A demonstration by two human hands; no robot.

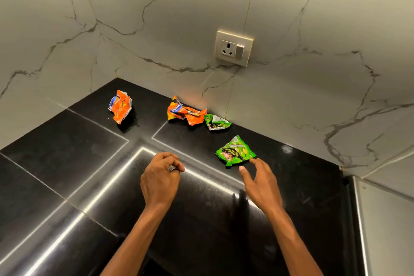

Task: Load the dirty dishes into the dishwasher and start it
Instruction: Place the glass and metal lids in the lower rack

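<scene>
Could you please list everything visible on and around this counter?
Orange wrappers: 2, orange, crumpled on the counter, one towards the corner, the other by the back wall.
Green wrappers: 2, green, one beside the second orange wrapper, the other nearer, at the right hand.
Counter: 1, glossy black, below.
Wall: white marble with grey veins, behind.
Socket: 1, cream, with switch, on the wall.
Left hand: 1, fingers curled, over the counter.
Right hand: 1, fingers spread, at the nearer green wrapper.

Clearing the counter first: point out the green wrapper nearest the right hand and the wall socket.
Green wrapper [235, 151], head view, middle of its printed face.
Wall socket [228, 48], head view, on its pin holes.
</scene>
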